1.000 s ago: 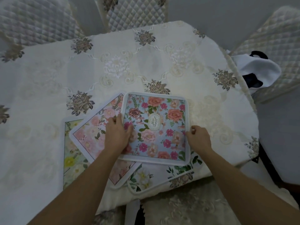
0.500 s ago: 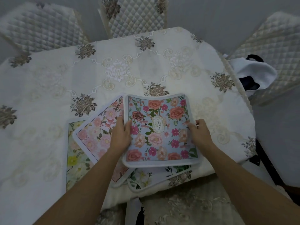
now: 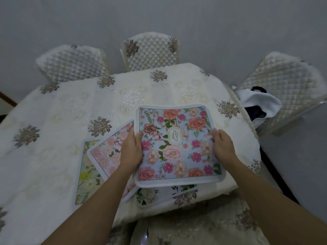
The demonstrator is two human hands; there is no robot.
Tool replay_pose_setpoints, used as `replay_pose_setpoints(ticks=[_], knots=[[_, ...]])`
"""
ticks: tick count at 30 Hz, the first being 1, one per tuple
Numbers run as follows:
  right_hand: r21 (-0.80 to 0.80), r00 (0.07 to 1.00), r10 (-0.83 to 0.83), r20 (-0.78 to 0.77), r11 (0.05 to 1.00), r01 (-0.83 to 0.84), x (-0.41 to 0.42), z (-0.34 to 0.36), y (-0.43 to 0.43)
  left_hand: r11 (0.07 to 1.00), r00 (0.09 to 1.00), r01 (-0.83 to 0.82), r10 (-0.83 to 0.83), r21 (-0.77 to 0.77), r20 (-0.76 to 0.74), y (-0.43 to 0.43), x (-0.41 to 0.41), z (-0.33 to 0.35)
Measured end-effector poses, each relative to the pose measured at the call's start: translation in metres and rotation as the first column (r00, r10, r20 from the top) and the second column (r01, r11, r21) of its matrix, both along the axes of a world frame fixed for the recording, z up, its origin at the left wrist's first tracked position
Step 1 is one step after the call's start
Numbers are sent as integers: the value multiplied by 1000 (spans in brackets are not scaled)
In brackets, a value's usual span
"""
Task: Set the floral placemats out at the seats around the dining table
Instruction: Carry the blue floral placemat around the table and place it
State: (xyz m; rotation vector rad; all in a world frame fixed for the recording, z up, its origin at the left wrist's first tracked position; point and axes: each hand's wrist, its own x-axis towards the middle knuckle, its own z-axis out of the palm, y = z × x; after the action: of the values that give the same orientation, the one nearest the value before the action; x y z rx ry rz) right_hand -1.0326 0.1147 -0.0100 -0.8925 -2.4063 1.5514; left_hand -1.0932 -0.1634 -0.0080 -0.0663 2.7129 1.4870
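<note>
Head view, grip: left hand and right hand clamp the blue floral placemat by its side edges, above the worktop's near edge.
Beneath: pink placemat, yellow-green placemat and white placemat, overlapped.
Risk: the limp mat sags and may drag the pink one.
Risk: white placemat overhangs the near edge and could slip off.

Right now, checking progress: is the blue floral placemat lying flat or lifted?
Lifted: the blue placemat is gripped at its side edges by left hand and right hand, its borders bowed.
</note>
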Motion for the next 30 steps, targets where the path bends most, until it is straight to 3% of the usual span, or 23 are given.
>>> replay_pose_setpoints(ticks=[7,13,19,23,30], knots=[[90,977,199,-80,977,-192,19,7,-15,983,981,-178,174,-41,-79,-21,65,21],[156,882,467,-69,878,-453,34,13,-51,904,901,-428,426,-1,-79,-53,155,26],[196,720,692,-58,715,-671,60,9,-107,756,754,-654,648,-33,-112,-84,254,30],[197,592,804,-53,590,-783,81,13,-164,609,607,-793,790,8,-89,-113,319,32],[162,369,926,-86,378,-912,131,22,-265,373,372,-928,919,-16,-134,-163,418,40]])
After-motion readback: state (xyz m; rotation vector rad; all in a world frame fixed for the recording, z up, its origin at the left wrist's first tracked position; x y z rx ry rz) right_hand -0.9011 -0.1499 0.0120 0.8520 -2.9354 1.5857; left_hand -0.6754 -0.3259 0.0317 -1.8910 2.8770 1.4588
